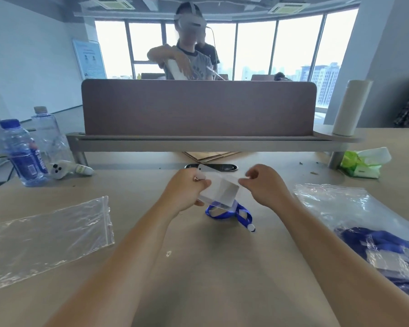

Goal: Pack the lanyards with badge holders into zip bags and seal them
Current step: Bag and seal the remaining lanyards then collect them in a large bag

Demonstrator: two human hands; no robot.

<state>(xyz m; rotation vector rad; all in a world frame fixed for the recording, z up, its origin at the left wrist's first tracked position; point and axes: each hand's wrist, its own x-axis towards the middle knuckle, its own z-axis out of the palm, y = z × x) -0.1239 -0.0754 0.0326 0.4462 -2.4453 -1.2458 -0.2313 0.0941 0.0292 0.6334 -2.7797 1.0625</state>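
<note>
The clear rectangular plastic badge holder (pixel 219 190) with a white card inside is held just above the beige table (pixel 198 267), centre. Its blue fabric lanyard (pixel 232 214) hangs down and lies coiled on the table directly beneath. The left hand (pixel 184 190) grips the holder's left edge with curled fingers; the right hand (pixel 262 187) pinches its right corner. An empty clear zip bag (pixel 45 239) lies flat at left. A second clear zip bag (pixel 354 208), containing blue lanyards, lies at right. A blue-labelled water bottle (pixel 21 152) stands at far left.
</note>
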